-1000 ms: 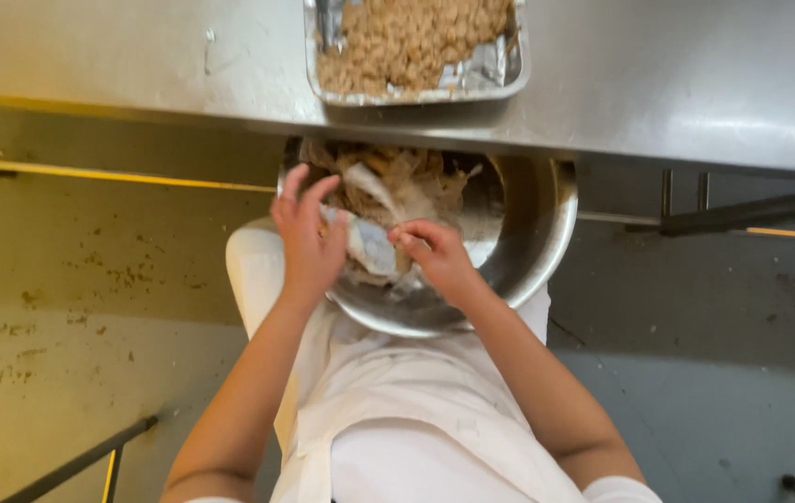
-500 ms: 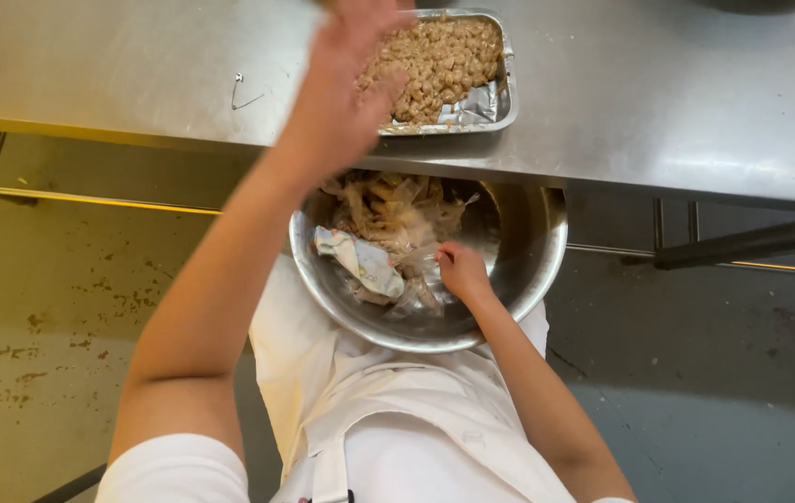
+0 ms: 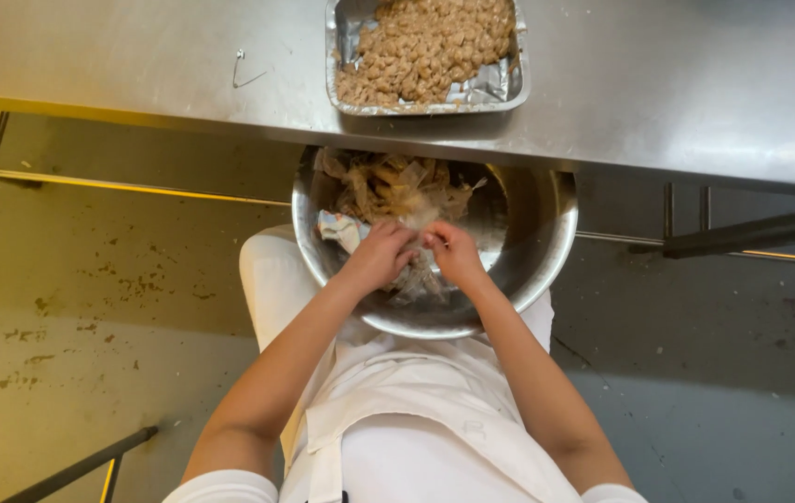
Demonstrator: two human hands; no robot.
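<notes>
- Both hands are down in the wide round stainless-steel bowl (image 3: pixel 546 251), which sits on the lap against the white apron (image 3: pixel 416 428), tucked half under the near edge of the steel table (image 3: pixel 136 65); placed so, the work stays close to the body.
- The left hand (image 3: pixel 380 256) has its fingers curled tight, pinching a small pale piece of food (image 3: pixel 419 244) at the middle of the bowl.
- The right hand (image 3: pixel 455 253) meets it fingertip to fingertip, fingers bent and closed on the same piece, which looks like a two-handed grip for pulling it apart.
- The piece is largely hidden by the fingers; its long axis seems to run left to right between the hands, though I cannot be sure.
- A heap of thin brownish papery scraps (image 3: pixel 388 186) fills the far side of the bowl.
- On the table, at its near edge, a rectangular foil tray of tan chunks (image 3: pixel 425 47) stands just beyond the bowl, within easy reach.
</notes>
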